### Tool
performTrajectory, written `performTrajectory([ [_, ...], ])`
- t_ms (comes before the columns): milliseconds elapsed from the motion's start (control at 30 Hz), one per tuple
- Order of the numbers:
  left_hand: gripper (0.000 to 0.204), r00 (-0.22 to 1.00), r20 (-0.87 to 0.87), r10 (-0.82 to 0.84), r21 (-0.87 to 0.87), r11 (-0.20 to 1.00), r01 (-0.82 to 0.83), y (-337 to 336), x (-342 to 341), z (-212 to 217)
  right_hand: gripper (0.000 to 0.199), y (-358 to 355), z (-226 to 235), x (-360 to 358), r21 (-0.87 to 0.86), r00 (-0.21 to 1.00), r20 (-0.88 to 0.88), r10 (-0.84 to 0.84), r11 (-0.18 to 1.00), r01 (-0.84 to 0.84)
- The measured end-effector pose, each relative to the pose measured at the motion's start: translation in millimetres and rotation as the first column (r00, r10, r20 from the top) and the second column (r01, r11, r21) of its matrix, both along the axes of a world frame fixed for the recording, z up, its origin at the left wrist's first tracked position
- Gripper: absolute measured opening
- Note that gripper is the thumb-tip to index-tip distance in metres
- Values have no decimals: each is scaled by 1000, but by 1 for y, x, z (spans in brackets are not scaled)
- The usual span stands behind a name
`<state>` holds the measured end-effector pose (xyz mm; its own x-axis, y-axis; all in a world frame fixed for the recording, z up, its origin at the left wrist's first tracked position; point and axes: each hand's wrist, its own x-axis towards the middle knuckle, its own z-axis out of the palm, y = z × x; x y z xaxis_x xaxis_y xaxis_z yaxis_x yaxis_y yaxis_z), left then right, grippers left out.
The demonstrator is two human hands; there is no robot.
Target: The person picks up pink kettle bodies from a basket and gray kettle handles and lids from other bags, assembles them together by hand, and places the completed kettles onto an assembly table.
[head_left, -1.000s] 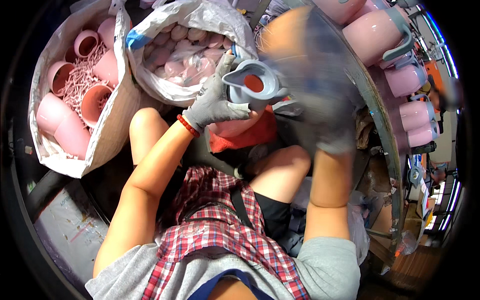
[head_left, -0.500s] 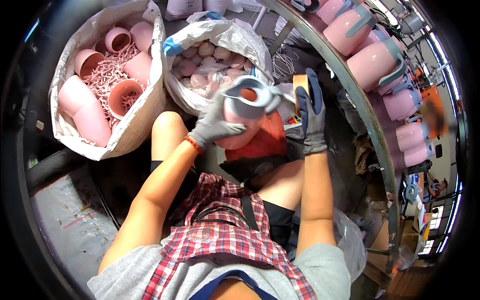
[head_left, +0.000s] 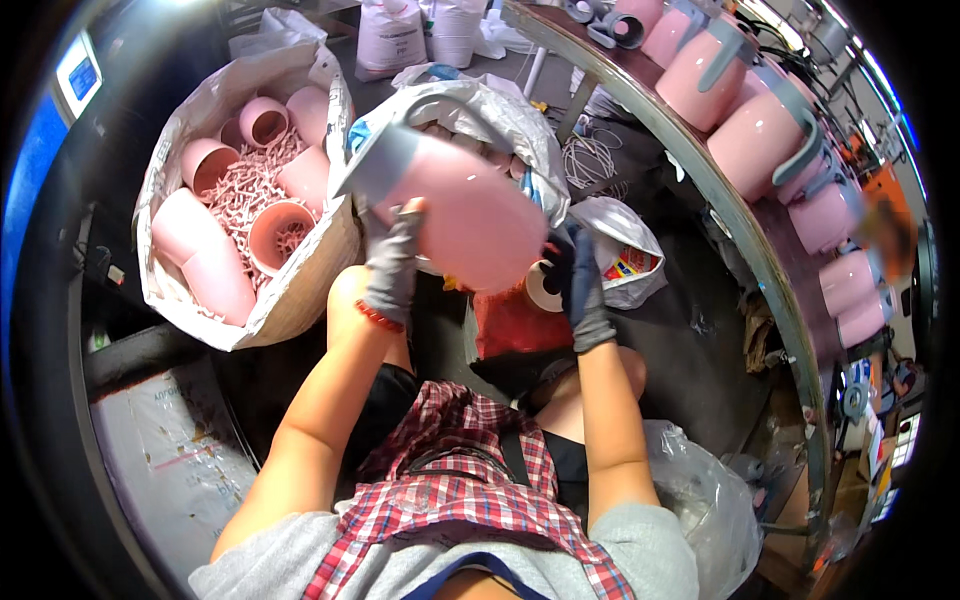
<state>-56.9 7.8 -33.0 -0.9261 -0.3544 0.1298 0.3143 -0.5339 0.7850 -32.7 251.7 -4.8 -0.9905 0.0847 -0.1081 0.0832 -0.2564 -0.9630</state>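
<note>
My left hand (head_left: 396,262), in a grey glove, grips a pink jug (head_left: 475,205) with a grey top and handle. The jug is tilted over, its grey rim toward the left and its base toward my right hand. My right hand (head_left: 583,290), in a dark blue and grey glove, is closed on a tan ring like a roll of tape (head_left: 541,290), beside the jug's base. Some of its fingertips are hard to make out. Below the jug, between my knees, is a red-topped surface (head_left: 505,328).
A white sack (head_left: 345,190) at left holds pink jug bodies and pink scraps. Another white sack (head_left: 548,150), behind the jug, holds small pink pieces. A small white bag (head_left: 640,225) lies right. Several pink jugs (head_left: 765,140) stand on the metal-edged bench (head_left: 745,225) at right.
The jug has gone from upright to tilted on its side, raised in my left hand. My right hand has moved left and down with the tan ring, close to the jug's base.
</note>
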Motion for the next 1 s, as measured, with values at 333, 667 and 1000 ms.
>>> performTrajectory([
  [333, 59, 882, 22, -471, -867, 430, 251, 34, -94, -7, 53, 85, 2, -18, -476, 908, -177, -380, 841, 259],
  [667, 48, 864, 445, 236, -780, -372, 503, -151, -287, -187, 41, 113, -33, -37, -322, 941, -64, -332, 900, 295],
  [1000, 69, 746, 548, 379, -537, -524, 661, -104, -288, -194, 37, 125, -37, -20, -199, 883, -76, -463, 875, 441],
])
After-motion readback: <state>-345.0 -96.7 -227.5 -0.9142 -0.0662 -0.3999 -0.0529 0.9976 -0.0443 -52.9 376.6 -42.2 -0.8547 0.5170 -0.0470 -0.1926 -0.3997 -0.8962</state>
